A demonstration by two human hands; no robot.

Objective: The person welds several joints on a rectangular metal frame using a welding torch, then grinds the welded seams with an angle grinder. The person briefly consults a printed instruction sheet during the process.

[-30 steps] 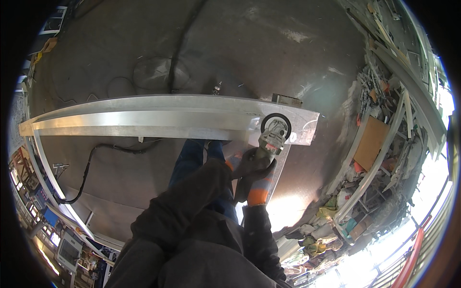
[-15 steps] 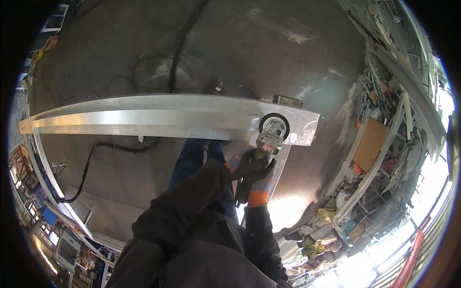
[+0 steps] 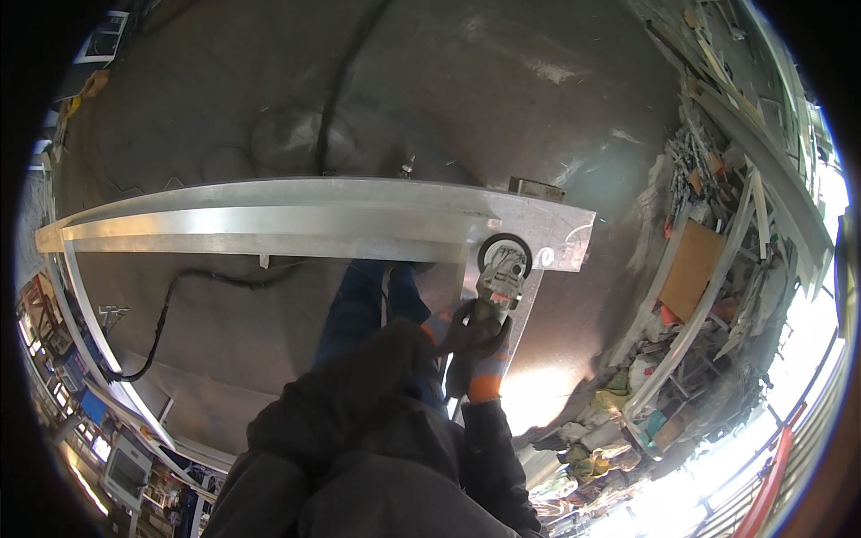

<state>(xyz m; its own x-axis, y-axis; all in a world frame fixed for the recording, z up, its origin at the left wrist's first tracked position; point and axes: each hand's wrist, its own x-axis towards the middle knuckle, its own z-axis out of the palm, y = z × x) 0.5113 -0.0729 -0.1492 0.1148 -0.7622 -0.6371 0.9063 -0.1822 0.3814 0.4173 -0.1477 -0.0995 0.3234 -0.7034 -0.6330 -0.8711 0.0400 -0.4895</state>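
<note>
An angle grinder (image 3: 500,289) with a round, dark-rimmed disc (image 3: 504,255) lies over the right end of a long silvery metal frame (image 3: 296,221). My left hand (image 3: 457,328), in a dark glove with an orange cuff, is closed round the grinder's body from the left. Behind it my right hand (image 3: 491,348), gloved alike, grips the rear of the body; its fingers are partly hidden. The disc sits over the corner where the long bar meets a bar running toward me. Whether it touches the metal I cannot tell.
Under the frame spreads a dark floor (image 3: 448,90). A black cable (image 3: 170,300) curves at left. To the right lie heaped scrap strips (image 3: 695,170) and a brown board (image 3: 692,271). A small metal block (image 3: 536,188) stands behind the frame's right end. My legs (image 3: 359,300) are close to the frame.
The grinder and both hands have moved slightly toward me and to the left. Its disc has shifted from the long bar toward the corner's near side.
</note>
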